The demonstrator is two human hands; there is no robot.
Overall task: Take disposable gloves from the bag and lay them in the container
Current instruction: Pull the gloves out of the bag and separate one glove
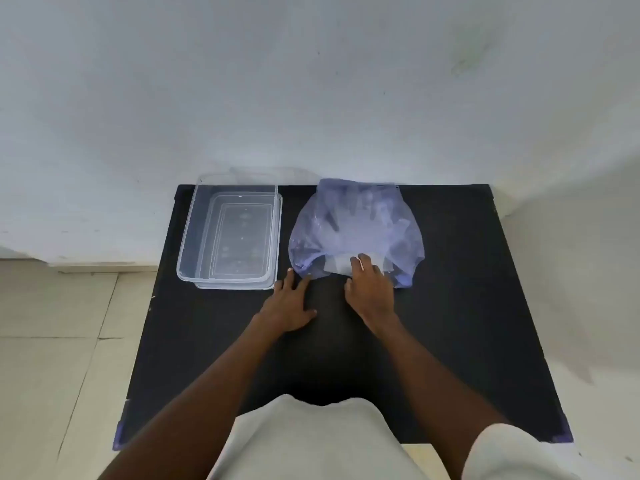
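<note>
A translucent bluish plastic bag [356, 226] lies on the black table, with clear disposable gloves [360, 213] showing faintly inside it. Its mouth faces me. My right hand [369, 289] rests at the bag's mouth, fingertips on the cuff of a glove [337, 264] that sticks out there; whether they pinch it I cannot tell. My left hand [289, 304] lies flat on the table, fingers spread, with its fingertips touching the bag's near left edge. A clear rectangular plastic container [188, 237] stands to the left of the bag, with nothing in it.
The black table [485, 323] is pushed against a white wall [311, 81]. The container sits at the table's far left corner, slightly overhanging the edge. Pale floor tiles [52, 341] lie to the left. My light shirt [311, 441] fills the bottom of the view.
</note>
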